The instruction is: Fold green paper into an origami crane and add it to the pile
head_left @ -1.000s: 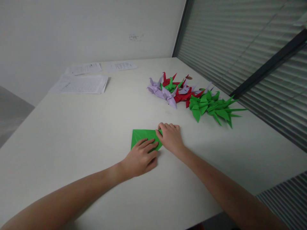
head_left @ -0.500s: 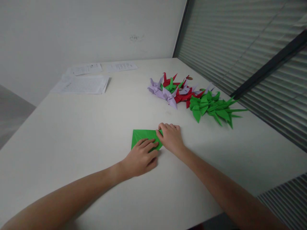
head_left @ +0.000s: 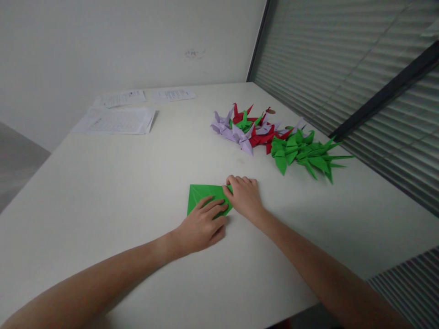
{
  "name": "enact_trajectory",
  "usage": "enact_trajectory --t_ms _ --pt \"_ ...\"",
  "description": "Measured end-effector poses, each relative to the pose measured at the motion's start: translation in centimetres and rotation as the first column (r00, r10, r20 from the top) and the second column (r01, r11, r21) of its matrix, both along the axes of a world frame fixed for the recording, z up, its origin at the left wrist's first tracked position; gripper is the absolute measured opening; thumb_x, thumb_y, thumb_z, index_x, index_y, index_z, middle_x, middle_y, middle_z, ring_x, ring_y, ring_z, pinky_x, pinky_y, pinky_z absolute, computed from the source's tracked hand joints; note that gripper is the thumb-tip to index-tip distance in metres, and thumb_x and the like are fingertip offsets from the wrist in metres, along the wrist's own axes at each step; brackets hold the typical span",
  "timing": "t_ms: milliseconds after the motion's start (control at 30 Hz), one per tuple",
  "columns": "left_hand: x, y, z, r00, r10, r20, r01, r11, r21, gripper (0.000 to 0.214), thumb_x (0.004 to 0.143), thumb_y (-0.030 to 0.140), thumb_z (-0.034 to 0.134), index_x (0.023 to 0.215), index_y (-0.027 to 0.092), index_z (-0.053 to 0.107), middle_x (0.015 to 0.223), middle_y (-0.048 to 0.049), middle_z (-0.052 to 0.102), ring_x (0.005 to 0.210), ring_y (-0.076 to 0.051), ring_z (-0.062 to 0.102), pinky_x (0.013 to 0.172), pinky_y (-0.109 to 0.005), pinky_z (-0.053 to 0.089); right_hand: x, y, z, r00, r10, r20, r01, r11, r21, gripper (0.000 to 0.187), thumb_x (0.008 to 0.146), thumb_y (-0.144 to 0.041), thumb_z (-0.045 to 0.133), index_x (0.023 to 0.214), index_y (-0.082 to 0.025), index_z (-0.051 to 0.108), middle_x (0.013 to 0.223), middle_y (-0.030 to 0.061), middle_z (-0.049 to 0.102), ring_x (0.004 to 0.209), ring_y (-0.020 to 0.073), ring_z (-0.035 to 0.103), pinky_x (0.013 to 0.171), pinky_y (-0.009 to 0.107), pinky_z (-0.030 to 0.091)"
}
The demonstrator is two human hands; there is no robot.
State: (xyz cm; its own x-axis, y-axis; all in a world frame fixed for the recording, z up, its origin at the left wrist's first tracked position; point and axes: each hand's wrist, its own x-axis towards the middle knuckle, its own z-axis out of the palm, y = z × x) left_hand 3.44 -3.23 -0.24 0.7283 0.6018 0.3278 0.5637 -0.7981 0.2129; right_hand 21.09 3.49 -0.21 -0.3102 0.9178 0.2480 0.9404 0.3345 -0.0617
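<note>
A creased sheet of green origami paper (head_left: 202,192) lies on the white table in front of me. My left hand (head_left: 204,224) rests over its lower part, palm down, with the fingers stretched across the paper. At the paper's right end, my right hand (head_left: 244,194) pinches the edge between thumb and curled fingers. The right corner of the sheet is hidden under that hand, and its lower edge is partly covered by the left.
Folded green paper cranes (head_left: 305,153) are heaped at the right. Red and lilac cranes (head_left: 243,137) lie beside them. Printed sheets (head_left: 120,121) sit at the back left. Window blinds (head_left: 343,59) border the table's right side.
The left hand's fingers have shifted very slightly on the green paper. The right hand stays at the same end of the sheet.
</note>
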Motion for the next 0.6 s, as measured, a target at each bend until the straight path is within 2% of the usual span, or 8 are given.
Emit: enact_trajectory --t_ms 100,267,600 --pt "0.05 0.05 -0.14 0.999 -0.028 0.015 0.029 0.999 -0.019 0.016 0.093 0.022 0.048 0.095 0.014 0.062 0.123 -0.0123 0.064 0.125 -0.025 0.056 0.111 -0.047 0.041 0.02 -0.03 0.03 1.0 -0.002 -0.003 0.002 1.0 -0.004 0.013 0.095 -0.033 0.05 0.093 -0.022 0.057 0.089 0.0039 0.07 0.087 0.0224 0.059 0.077 0.035 0.024" --pt "0.04 0.12 -0.06 0.999 -0.019 0.029 0.02 0.998 -0.051 0.035 0.092 0.022 0.047 0.125 0.012 0.055 0.125 -0.0134 0.064 0.123 -0.025 0.056 0.11 -0.046 0.042 0.02 -0.03 0.02 1.0 -0.005 0.005 0.005 1.0 -0.001 0.013 0.095 -0.033 0.05 0.094 -0.022 0.057 0.089 0.0037 0.069 0.088 0.0223 0.059 0.078 0.035 0.024" --pt "0.03 0.09 0.08 1.0 -0.01 -0.008 0.009 0.994 -0.113 0.031 0.092 0.021 0.046 0.121 0.014 0.057 0.139 -0.0143 0.053 0.136 -0.026 0.044 0.116 -0.05 0.033 0.0 -0.01 0.13 1.0 -0.004 0.009 0.004 1.0 -0.025 0.015 0.095 -0.034 0.05 0.095 -0.021 0.057 0.091 0.0047 0.07 0.089 0.0231 0.058 0.078 0.035 0.024"
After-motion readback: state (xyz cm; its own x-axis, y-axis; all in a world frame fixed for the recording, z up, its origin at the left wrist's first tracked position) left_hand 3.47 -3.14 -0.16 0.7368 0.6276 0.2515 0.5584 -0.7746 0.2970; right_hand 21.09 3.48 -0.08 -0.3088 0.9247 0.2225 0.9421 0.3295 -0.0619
